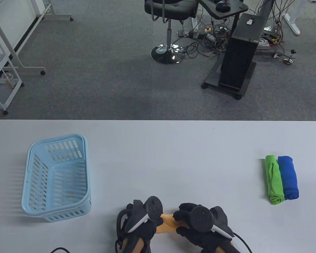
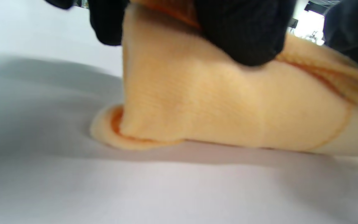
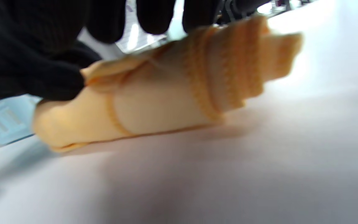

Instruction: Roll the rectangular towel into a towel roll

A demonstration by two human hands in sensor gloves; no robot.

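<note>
Peach towel (image 1: 171, 222), nearly rolled up, lies across the near edge of the table (image 1: 158, 147) between my two hands. My left hand (image 1: 139, 224) grips its left end, gloved fingers (image 2: 247, 34) curled over the top of the roll, as the left wrist view shows, with a loose corner of cloth flat on the table below. My right hand (image 1: 200, 224) grips the right part, thumb (image 3: 57, 81) pinching a fold against the roll while the other fingers (image 3: 154, 15) arch over it. In the right wrist view the right end of the towel (image 3: 166, 93) shows several stitched edges stacked in layers and a flap sticking out past them; that end is lifted a little off the table while the far end rests on it. Both wrist views are blurred.

Left of my hands stands a pale blue basket (image 1: 56, 208), slotted all round, nothing in it that I can see. Well off to the right lie two rolled towels side by side and touching: a green roll (image 1: 274, 180) and a blue roll (image 1: 289, 178), the blue one on the outside. Beyond the table are grey carpet, a black chair (image 1: 171, 10) on a chrome base, a black cabinet (image 1: 239, 60) and tangled cables.
</note>
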